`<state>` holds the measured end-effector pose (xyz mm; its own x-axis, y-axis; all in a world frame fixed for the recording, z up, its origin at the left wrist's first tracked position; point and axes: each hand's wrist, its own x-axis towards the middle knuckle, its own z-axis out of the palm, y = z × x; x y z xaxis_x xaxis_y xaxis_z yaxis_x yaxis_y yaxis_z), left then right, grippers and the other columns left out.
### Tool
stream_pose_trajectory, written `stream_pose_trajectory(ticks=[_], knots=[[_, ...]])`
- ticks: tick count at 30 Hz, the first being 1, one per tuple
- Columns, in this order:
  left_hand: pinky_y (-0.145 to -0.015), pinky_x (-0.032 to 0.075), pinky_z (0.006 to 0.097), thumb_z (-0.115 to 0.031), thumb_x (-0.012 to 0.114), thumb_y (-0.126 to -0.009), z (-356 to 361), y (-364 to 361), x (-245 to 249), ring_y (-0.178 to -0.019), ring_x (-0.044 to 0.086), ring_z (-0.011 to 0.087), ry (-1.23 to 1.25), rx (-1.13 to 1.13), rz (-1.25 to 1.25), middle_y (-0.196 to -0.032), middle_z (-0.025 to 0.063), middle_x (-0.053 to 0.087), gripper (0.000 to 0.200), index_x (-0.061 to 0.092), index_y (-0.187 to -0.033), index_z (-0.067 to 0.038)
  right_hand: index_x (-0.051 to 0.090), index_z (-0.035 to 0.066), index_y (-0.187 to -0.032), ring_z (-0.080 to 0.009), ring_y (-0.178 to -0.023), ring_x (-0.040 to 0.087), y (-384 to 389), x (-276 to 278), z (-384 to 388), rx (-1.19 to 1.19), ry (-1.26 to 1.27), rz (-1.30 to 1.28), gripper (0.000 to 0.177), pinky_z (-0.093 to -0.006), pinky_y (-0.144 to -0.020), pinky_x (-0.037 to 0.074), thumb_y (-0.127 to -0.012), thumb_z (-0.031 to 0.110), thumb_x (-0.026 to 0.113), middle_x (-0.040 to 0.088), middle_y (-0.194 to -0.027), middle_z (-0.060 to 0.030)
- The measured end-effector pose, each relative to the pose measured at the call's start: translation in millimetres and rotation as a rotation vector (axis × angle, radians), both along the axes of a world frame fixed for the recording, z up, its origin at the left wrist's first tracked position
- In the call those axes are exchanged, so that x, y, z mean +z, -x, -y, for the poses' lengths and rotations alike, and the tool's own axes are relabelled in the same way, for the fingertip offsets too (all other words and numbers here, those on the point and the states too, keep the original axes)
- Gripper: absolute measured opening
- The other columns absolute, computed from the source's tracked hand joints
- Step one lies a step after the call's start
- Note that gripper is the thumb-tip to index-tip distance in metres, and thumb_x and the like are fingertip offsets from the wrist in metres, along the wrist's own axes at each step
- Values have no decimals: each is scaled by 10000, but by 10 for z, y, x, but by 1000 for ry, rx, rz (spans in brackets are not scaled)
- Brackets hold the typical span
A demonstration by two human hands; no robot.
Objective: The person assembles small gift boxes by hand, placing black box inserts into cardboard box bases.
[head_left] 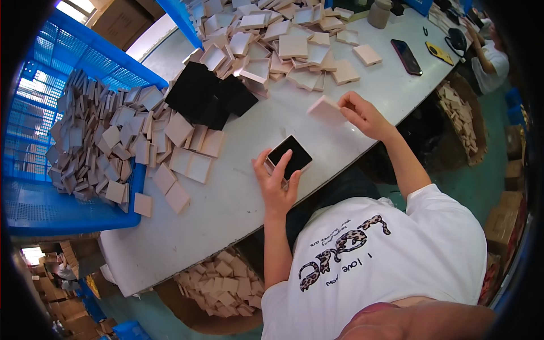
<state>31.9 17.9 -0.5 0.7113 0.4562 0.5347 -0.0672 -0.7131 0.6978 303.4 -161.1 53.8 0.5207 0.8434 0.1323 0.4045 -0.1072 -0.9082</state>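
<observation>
My left hand (pixel 277 178) is around a small square box (pixel 300 160) with a black insert in it, resting near the table's front edge. One finger presses on the black surface, and the others lie at the box's sides. To the right, my right hand (pixel 365 116) holds a pale pink box lid (pixel 327 111) by its right end, tilted above the table. A stack of black square pads (pixel 195 93) lies left of the hands. Behind it is a large heap of pale box pieces (pixel 293 46).
A blue basket (pixel 136 195) full of pale pieces stands at the left. On the white table (pixel 226 198) lie a dark phone (pixel 406 56), a yellow item (pixel 439 52) and a jar (pixel 379 13). Another person (pixel 492 59) sits at the far right.
</observation>
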Motion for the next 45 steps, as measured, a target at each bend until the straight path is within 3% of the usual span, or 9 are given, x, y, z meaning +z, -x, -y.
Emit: stream_pose_trajectory(ticks=[3, 7, 14, 19, 23, 32, 35, 41, 45], knots=[[-1153, 380, 453, -207, 844, -887, -16, -27, -53, -1349, 479, 363, 24, 2, 49, -1463, 194, 459, 807, 459, -1575, -32, 608, 74, -1175, -55, -959, 535, 236, 70, -354, 128, -161, -302, 151, -243, -853, 453, -1079, 180, 558, 582, -1025, 31], [-1171, 367, 441, -235, 931, -790, -21, -3, -47, -1328, 517, 311, 302, 3, 51, -1445, 182, 520, 1246, 96, -1693, -37, 652, 54, -1209, -105, -1011, 584, 475, -129, -917, 220, -80, -227, 214, -276, -907, 475, -1081, 197, 558, 620, -1041, -15], [-1127, 419, 412, -250, 974, -750, 8, 27, -61, -1322, 534, 295, 449, 30, 23, -1451, 163, 516, 1317, 81, -1694, -32, 745, 82, -1233, -282, -1125, 612, 618, -182, -1167, 456, -101, 124, 294, -390, -988, 494, -1027, 273, 657, 676, -1187, -110], [-1109, 450, 427, -213, 974, -741, 50, 12, -21, -1351, 522, 318, 491, 46, 46, -1478, 174, 496, 1299, 106, -1695, -53, 721, 105, -1311, -284, -1188, 599, 752, -54, -894, 401, -201, 646, 375, -456, -1055, 431, -1013, 328, 679, 681, -1246, -81], [-1097, 472, 475, -205, 972, -721, 7, 16, -73, -1392, 476, 394, 85, 46, -28, -1509, 204, 459, 1224, 222, -1684, -120, 713, 122, -1319, -283, -1208, 603, 870, -110, -797, 299, -145, 856, 396, -488, -1095, 385, -1001, 354, 674, 682, -1293, -70], [-1081, 458, 539, -192, 957, -714, -13, -44, -30, -1352, 464, 454, -94, 42, -119, -1452, 244, 463, 990, 465, -1573, -179, 701, 85, -1302, -313, -1293, 548, 796, -290, -845, 304, -292, 744, 346, -488, -1135, 366, -1041, 252, 547, 649, -1311, -90], [-1101, 423, 526, -184, 939, -740, 50, 60, 19, -1307, 479, 451, -163, 116, -194, -1421, 240, 476, 908, 508, -1539, -151, 712, 64, -1247, -307, -1308, 542, 752, -451, -843, 40, -452, 380, 312, -466, -1144, 378, -1049, 212, 522, 613, -1325, -130], [-1108, 410, 563, -185, 894, -819, 108, 1265, -277, -1314, 458, 457, -103, 683, -222, -1437, 249, 446, 859, 463, -1557, -101, 714, 70, -1244, -296, -1234, 593, 472, -690, -789, -90, -253, 221, 251, -367, -1046, 475, -1013, 133, 640, 605, -1322, -132], [-1078, 450, 563, -208, 857, -873, 138, 2393, -191, -1316, 463, 461, -80, 1236, -165, -1414, 267, 428, 870, 394, -1593, -53, 733, 61, -1158, -310, -1183, 614, 591, -582, -838, -4, -185, 268, 204, -401, -1002, 497, -966, 101, 676, 640, -1273, -128]])
